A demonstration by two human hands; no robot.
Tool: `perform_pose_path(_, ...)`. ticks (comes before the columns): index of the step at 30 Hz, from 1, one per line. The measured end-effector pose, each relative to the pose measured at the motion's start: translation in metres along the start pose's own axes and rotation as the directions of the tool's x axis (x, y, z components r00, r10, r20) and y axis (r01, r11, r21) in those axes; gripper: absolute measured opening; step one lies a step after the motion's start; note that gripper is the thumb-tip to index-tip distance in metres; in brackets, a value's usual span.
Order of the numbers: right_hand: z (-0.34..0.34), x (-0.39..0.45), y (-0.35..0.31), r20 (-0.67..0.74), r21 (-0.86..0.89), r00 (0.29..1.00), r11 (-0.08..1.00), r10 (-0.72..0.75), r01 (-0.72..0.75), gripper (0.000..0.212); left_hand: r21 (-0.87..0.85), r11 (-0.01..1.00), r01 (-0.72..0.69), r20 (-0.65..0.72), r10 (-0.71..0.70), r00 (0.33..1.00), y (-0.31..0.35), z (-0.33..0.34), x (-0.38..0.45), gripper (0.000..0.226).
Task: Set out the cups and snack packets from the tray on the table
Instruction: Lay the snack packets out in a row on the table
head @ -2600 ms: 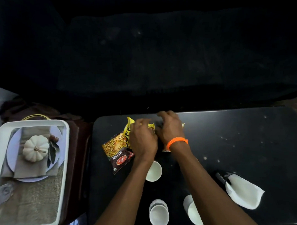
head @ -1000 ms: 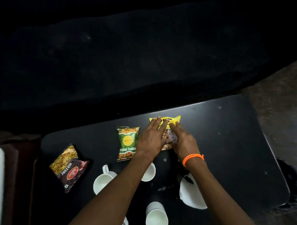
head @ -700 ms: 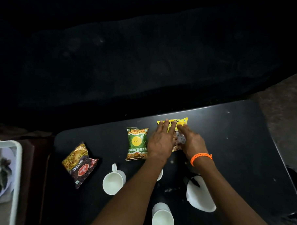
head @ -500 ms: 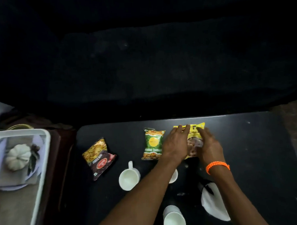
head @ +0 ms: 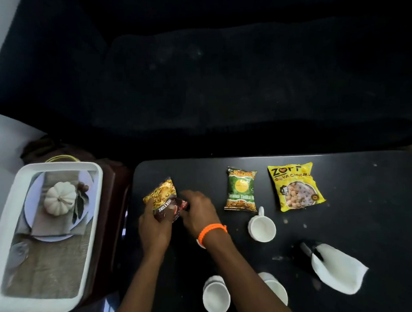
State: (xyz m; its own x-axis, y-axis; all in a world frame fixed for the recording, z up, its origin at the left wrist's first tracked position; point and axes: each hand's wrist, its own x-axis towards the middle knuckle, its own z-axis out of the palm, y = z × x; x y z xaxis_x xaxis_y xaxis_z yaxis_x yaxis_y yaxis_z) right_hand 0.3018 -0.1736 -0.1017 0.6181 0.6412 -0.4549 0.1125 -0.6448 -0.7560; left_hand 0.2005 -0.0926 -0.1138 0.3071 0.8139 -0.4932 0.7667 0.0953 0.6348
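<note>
**Both hands on the mixture packet at the table's left end**

The person's left hand (head: 154, 231) and right hand (head: 198, 211) close on the red and yellow mixture packet (head: 163, 199) near the left end of the black table (head: 368, 219). The left hand grips the packet's lower left side, with the thumb across its front. The right hand's fingers curl against the packet's right edge; an orange wristband (head: 212, 232) sits on that wrist. Whether the packet rests on the table or is lifted just clear of it cannot be told from this angle.

Further right, a green packet (head: 240, 189) lies flat on the table, and a yellow packet (head: 295, 187) lies flat beside it, the two apart. A white cup (head: 262, 227) stands just below the green packet, its handle pointing toward the packet. Two more white cups (head: 215, 294) (head: 275, 287) stand near the front edge, one on each side of the right forearm. A sliver of another white cup (head: 200, 243) shows under the right wrist. A white cloth (head: 337, 268) lies toward the right front of the table.

The white tray (head: 5, 235) sits to the left of the table on a dark brown stand (head: 112, 207), apart from the table. Its base bears a picture of a small white pumpkin (head: 59, 197) on a plate.
</note>
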Motion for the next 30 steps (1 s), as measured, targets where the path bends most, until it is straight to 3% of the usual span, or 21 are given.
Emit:
perform_pose_path(3,0.020,0.010,-0.005,-0.020,0.045,0.991,0.990,0.135,-0.134,0.035,-0.377,0.917,0.128,0.115,-0.091,0.989,0.003,0.003,0.002,0.067)
perform_pose_path(7,0.022,0.015,-0.003,-0.121,0.162,0.959,0.958,0.257,-0.237,0.028,-0.427,0.901,0.081,0.149,-0.019,0.989,0.012,0.006,0.007,0.073)
perform_pose_path(10,0.008,0.019,0.002,-0.227,0.202,0.941,0.957,0.252,-0.208,0.026,-0.334,0.941,-0.053,0.151,0.109,0.982,0.028,0.014,0.013,0.070)
perform_pose_path(13,-0.013,0.024,0.011,-0.262,0.124,0.938,0.972,0.228,-0.202,0.027,-0.160,0.965,-0.210,0.181,0.238,0.954,0.037,0.026,0.024,0.066)
perform_pose_path(16,-0.026,0.028,0.023,-0.228,0.028,0.943,0.970,0.242,-0.242,0.029,0.075,0.966,-0.247,0.202,0.228,0.953,0.032,0.035,0.035,0.055)
perform_pose_path(19,-0.026,0.031,0.030,-0.288,0.020,0.936,0.978,0.204,-0.207,0.030,0.173,0.958,-0.229,0.125,0.210,0.970,0.029,0.036,0.037,0.042)
perform_pose_path(21,-0.021,0.034,0.030,-0.307,0.045,0.937,0.986,0.167,-0.161,0.039,0.216,0.921,-0.324,0.102,0.308,0.946,0.033,0.035,0.039,0.046)
perform_pose_path(24,-0.012,0.036,0.025,-0.299,0.036,0.945,0.992,0.128,-0.123,0.042,0.310,0.792,-0.526,0.303,0.442,0.844,0.040,0.033,0.051,0.061)
perform_pose_path(26,-0.013,0.039,0.023,-0.265,0.005,0.957,0.993,0.118,-0.121,0.040,0.350,0.707,-0.614,0.422,0.466,0.778,0.041,0.031,0.061,0.059)
perform_pose_path(28,-0.022,0.039,0.025,-0.222,0.020,0.966,0.991,0.133,-0.132,0.044,0.390,0.679,-0.622,0.440,0.457,0.774,0.038,0.028,0.065,0.058)
perform_pose_path(30,-0.038,0.034,0.031,-0.294,0.055,0.947,0.992,0.129,-0.118,0.043,0.373,0.682,-0.629,0.407,0.489,0.771,0.035,0.025,0.066,0.061)
